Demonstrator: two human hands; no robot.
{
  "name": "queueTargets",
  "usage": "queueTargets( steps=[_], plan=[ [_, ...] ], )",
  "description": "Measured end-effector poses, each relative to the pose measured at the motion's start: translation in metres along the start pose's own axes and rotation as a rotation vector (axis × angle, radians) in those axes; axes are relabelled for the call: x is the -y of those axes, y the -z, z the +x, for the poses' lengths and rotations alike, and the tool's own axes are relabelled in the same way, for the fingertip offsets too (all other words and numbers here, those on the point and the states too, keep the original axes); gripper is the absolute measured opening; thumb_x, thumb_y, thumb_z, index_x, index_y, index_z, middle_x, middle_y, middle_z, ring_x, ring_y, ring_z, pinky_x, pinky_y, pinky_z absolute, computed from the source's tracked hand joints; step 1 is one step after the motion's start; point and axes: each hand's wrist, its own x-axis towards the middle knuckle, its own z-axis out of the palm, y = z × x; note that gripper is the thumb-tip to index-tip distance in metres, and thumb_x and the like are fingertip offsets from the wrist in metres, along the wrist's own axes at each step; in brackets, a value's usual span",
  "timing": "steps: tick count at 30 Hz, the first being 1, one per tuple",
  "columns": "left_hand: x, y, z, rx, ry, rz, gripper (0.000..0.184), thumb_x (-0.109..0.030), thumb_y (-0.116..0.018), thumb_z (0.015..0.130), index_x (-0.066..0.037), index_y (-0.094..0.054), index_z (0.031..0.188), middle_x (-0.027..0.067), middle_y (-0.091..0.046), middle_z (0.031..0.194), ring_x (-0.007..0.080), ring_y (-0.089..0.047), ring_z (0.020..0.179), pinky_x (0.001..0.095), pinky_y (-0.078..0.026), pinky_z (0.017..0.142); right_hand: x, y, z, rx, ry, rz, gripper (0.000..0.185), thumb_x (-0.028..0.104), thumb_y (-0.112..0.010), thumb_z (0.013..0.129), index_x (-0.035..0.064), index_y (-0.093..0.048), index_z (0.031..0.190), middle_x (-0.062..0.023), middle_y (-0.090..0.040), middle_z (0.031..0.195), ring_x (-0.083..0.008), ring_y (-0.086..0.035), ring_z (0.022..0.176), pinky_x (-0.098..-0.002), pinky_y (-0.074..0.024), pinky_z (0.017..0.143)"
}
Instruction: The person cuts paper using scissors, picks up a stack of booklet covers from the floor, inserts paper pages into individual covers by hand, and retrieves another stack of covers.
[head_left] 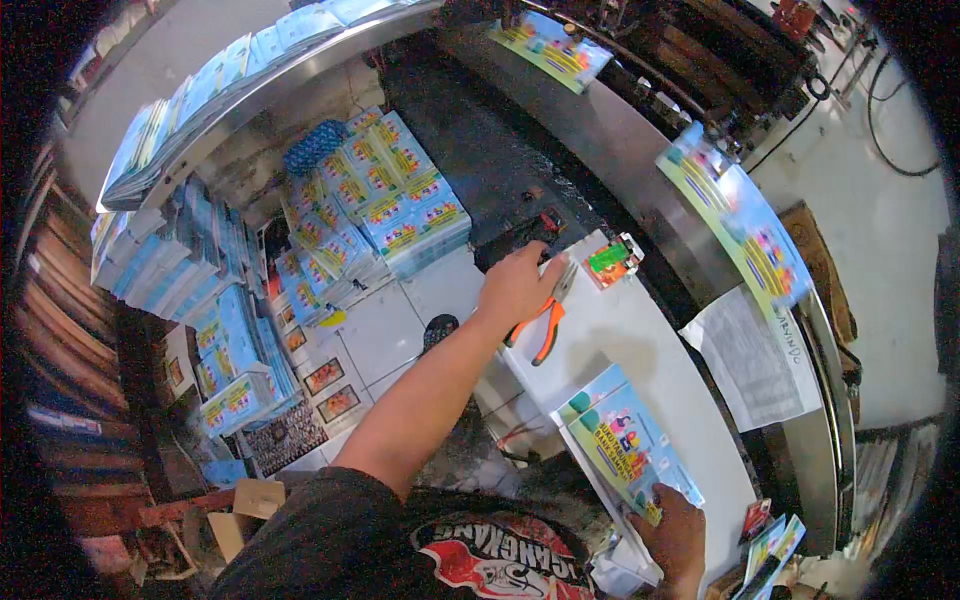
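Note:
My left hand [518, 290] is over the left edge of the white bench [660, 340], palm down, with thumb and forefinger apart. Right beside it, partly covered by the hand, lie pliers with orange handles [543, 335]; I see no firm grip on them. My right hand [672, 528] holds the lower corner of a blue and green printed booklet [628, 440] on the bench, thumb on one side and fingers on the other. Whether it is one booklet or a small stack, I cannot tell. A small orange and green box [608, 262] sits near the bench's far end.
Stacks of similar booklets [400, 190] stand on the tiled floor, with more piles [230, 350] at left. A curved metal rail [640, 150] carries printed sheets [740, 220]. A handwritten paper [755, 360] hangs at right. Dark machinery [700, 60] is beyond the rail.

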Motion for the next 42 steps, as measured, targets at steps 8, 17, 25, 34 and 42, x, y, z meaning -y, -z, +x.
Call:
queueTargets(
  steps=[8,17,25,34,42],
  plan=[
    [0.008,-0.011,0.003,-0.047,-0.026,0.014,0.051,-0.047,-0.051,0.094,-0.001,-0.063,0.113,0.0269,-0.067,0.102,0.0422,-0.065,0.095,0.0501,-0.051,0.084,0.013,0.006,-0.003,0.002,-0.112,0.096,0.057,0.027,-0.084,0.070,0.0004,-0.063,0.117,-0.0203,-0.069,0.109,-0.0371,-0.068,0.097,-0.0422,-0.0536,0.085],
    [0.006,-0.006,0.001,0.008,0.009,0.005,0.048,-0.046,-0.051,0.094,-0.003,-0.065,0.111,0.0247,-0.068,0.104,0.0415,-0.065,0.096,0.0497,-0.051,0.086,-0.031,0.041,-0.017,-0.066,-0.128,0.110,0.030,0.012,-0.067,0.082,0.0043,-0.067,0.111,-0.0215,-0.069,0.096,-0.0343,-0.068,0.084,-0.0403,-0.0526,0.079],
    [0.014,-0.018,0.005,-0.024,0.030,-0.083,0.045,-0.043,-0.054,0.093,-0.003,-0.067,0.110,0.0228,-0.068,0.106,0.0406,-0.065,0.098,0.0473,-0.051,0.087,-0.155,0.206,0.069,-1.200,-0.019,-0.071,0.049,0.001,-0.040,0.093,0.0013,-0.048,0.141,-0.0184,-0.052,0.143,-0.0282,-0.052,0.129,-0.0372,-0.0400,0.109],
    [0.002,-0.009,0.001,-0.103,-0.001,-0.070,0.044,-0.042,-0.055,0.093,-0.002,-0.069,0.104,0.0239,-0.068,0.101,0.0414,-0.065,0.096,0.0468,-0.051,0.085,-0.117,0.093,0.185,-0.751,0.080,-0.409,0.044,0.015,-0.064,0.085,0.0030,-0.058,0.127,-0.0204,-0.061,0.126,-0.0386,-0.057,0.117,-0.0453,-0.0438,0.103],
    [0.008,-0.007,0.001,-0.073,-0.049,-0.065,0.040,-0.039,-0.055,0.093,-0.003,-0.069,0.104,0.0231,-0.067,0.105,0.0408,-0.064,0.097,0.0472,-0.050,0.085,0.003,-0.002,0.013,-0.112,0.044,-0.029,0.064,0.033,-0.080,0.074,0.0047,-0.057,0.127,-0.0176,-0.057,0.129,-0.0362,-0.054,0.118,-0.0452,-0.0476,0.095]
  ],
)
